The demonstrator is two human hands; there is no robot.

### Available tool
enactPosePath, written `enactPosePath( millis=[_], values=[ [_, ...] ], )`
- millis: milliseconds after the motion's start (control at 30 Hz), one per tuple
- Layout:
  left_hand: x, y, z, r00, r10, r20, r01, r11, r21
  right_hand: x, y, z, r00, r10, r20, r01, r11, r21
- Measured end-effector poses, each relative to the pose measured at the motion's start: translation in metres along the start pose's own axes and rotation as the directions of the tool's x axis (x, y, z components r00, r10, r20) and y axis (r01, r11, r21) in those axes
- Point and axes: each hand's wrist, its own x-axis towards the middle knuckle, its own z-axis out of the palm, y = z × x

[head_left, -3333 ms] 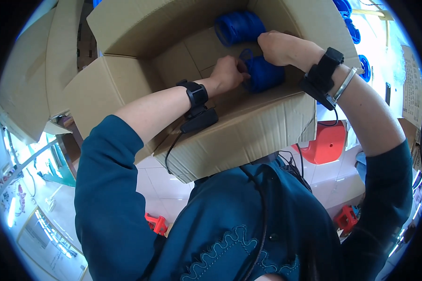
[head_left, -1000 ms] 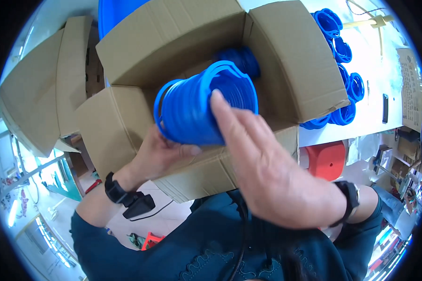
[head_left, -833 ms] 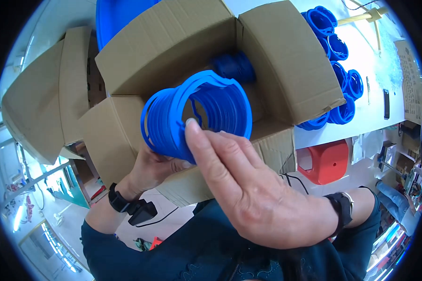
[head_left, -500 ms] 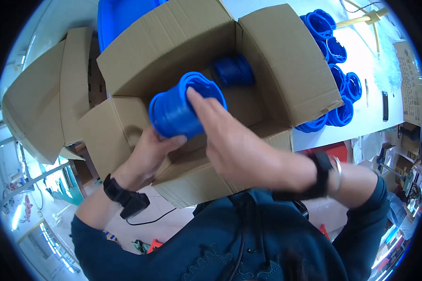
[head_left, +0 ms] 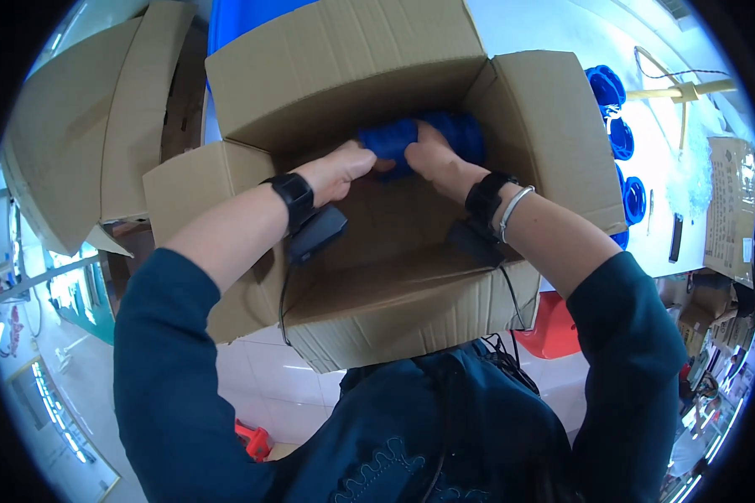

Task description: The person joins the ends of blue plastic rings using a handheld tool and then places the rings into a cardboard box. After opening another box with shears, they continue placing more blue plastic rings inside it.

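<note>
Both my arms reach down into an open cardboard box (head_left: pixel 394 335). A blue plastic cup-like container (head_left: pixel 394 139) lies on its side at the back of the box, between my hands. My left hand (head_left: pixel 344 168) grips its left end with the fingers curled. My right hand (head_left: pixel 434 159) is closed round its right part. Directly to the right, touching or nearly so, lies another blue container (head_left: pixel 466 136) against the box's far right corner. Shadow and my fingers hide where the two meet.
On the white table at right stand several more blue containers (head_left: pixel 636 199), beside a black bar-shaped object (head_left: pixel 675 239) and clear plastic wrap (head_left: pixel 692 180). Another cardboard box (head_left: pixel 67 134) is at left. A blue bin (head_left: pixel 247 21) sits behind, a red stool (head_left: pixel 552 327) at lower right.
The blue container has gone from above the box's opening down to its far side, beside the other one. Both hands moved with it, and my right hand left its open rim.
</note>
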Motion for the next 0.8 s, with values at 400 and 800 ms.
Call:
enactPosePath(
  millis=[400,800],
  values=[
    [0.047,-0.035,-0.023,0.944,-0.264,-0.2,0.276,0.961,0.031,0.021,-0.034,0.012,0.983,0.162,0.085,-0.052,0.693,-0.719],
    [0.045,-0.036,-0.02,0.963,-0.234,-0.133,0.239,0.971,0.024,0.025,-0.056,0.003,0.995,-0.005,0.103,0.094,0.459,-0.884]
  ],
)
